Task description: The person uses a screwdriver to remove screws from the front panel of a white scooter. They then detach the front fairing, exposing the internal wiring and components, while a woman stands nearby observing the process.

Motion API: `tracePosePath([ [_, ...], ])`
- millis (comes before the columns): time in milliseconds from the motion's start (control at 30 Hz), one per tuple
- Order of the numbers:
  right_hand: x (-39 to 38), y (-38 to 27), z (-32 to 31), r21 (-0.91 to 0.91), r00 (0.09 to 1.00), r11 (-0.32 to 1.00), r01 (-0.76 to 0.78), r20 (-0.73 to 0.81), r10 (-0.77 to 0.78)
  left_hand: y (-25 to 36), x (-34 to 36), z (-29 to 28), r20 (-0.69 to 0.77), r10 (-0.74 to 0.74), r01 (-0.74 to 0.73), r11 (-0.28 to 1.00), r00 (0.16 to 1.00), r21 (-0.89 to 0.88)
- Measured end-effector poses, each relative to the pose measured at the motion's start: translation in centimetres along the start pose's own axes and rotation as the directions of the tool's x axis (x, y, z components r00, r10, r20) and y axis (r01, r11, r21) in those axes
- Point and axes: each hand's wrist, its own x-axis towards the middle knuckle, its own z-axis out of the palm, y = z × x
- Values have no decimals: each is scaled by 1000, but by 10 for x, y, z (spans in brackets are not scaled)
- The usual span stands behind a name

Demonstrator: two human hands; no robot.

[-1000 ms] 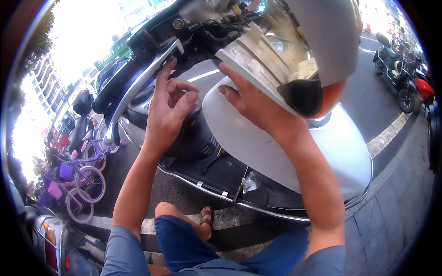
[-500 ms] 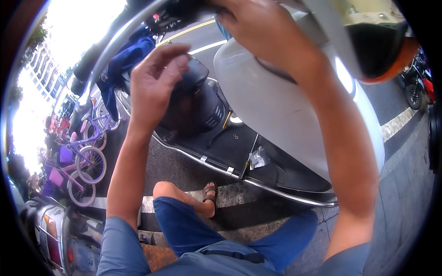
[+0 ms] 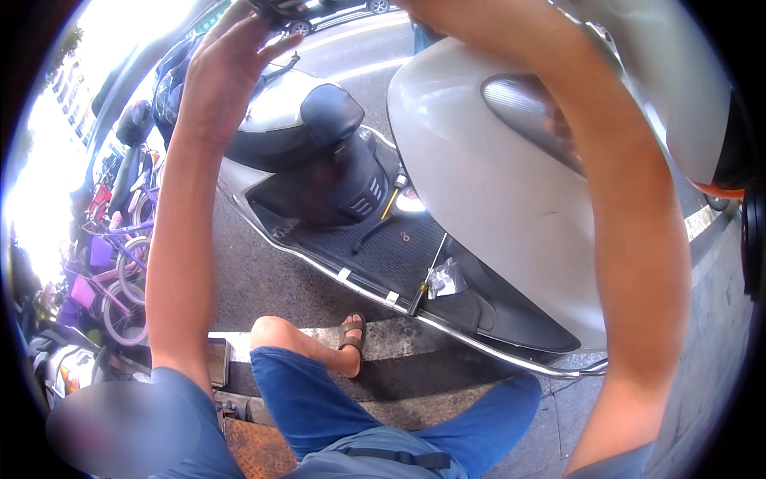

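Observation:
My left hand [image 3: 225, 68] is raised at the upper left, fingers reaching to a black part [image 3: 281, 8] at the top edge, thumb stretched apart from them. Whether the fingertips press on that part is hard to see. My right arm crosses in front of a silver scooter's front panel [image 3: 471, 152]. The right hand [image 3: 435, 9] is mostly cut off by the top edge, its fingers hidden. On the black footboard [image 3: 375, 263] below lie a screwdriver [image 3: 420, 295], a small clear plastic bag [image 3: 447, 279], small rings [image 3: 404, 236] and a yellow-and-black cable-like piece [image 3: 387, 209].
The scooter's dark seat [image 3: 331, 112] is left of the panel. A chrome rail [image 3: 367, 298] edges the footboard. Purple and pink bicycles [image 3: 120, 271] stand at far left. An orange-edged silver part [image 3: 710, 144] hangs at upper right. A rusty plate [image 3: 259, 449] lies near my left leg.
My left hand has moved up and left to the black part, its thumb now spread. My right hand has risen further out of view. The view has shifted, showing more of the seat.

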Motion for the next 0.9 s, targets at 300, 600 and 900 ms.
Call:
tracePosePath([
  [300, -11, -12, 5, 76, 997, 996, -50, 57, 45, 12, 3, -8, 199, 4, -195, 241, 980, 951],
  [600, 2, -8, -33, 386, 975, 904, -185, 188, 119, 3, 16, 0, -76, -47, 86, 735, 996, 673],
  [900, 8, -16, -23, 486, 935, 802, -348, 247, 255, 27, -22, 40, -343, 174, 54, 825, 923, 563],
])
